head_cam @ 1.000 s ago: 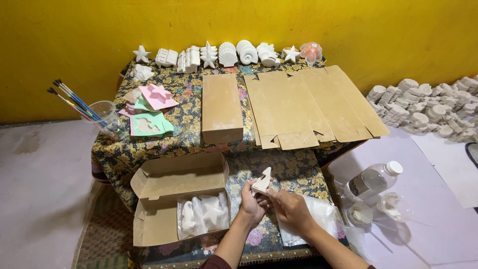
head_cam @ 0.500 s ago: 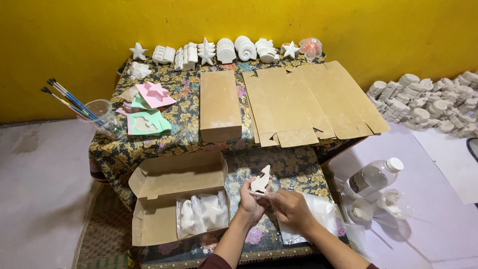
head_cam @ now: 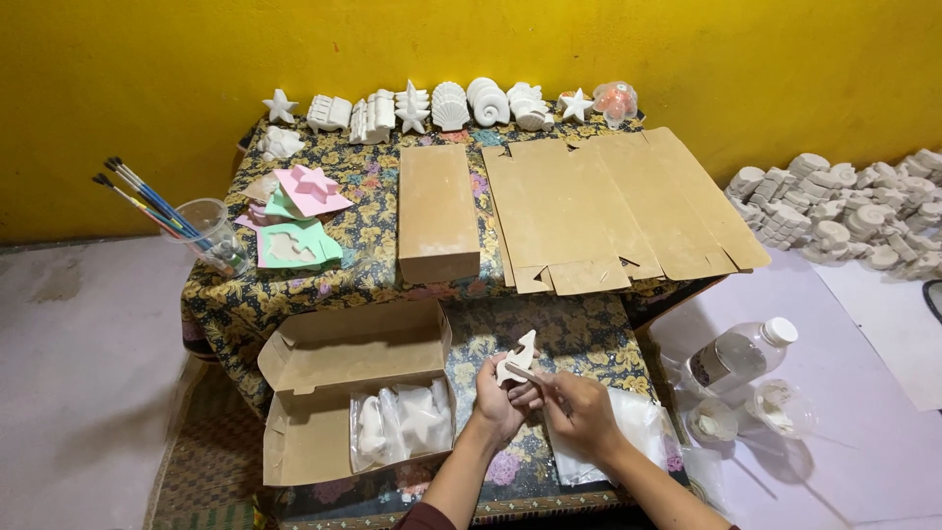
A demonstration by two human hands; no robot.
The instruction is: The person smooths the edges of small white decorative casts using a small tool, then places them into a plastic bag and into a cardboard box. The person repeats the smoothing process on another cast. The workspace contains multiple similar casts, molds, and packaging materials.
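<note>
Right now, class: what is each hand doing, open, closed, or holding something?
Left hand: closed on the white plaster figure.
Right hand: closed on a thin tool set against the figure.

A plain yellow wall [head_cam: 196, 59] stands at twelve o'clock. The tablecloth [head_cam: 373, 236] is dark with a yellow and pink flower print. The row of plaster figures [head_cam: 451, 106] is white; the one at its right end [head_cam: 615, 98] looks orange-pink, though wrapped. The flat cardboard [head_cam: 608, 206] and the open box [head_cam: 343, 393] are tan. At ten o'clock lie pink and mint-green moulds [head_cam: 294, 221].
</note>
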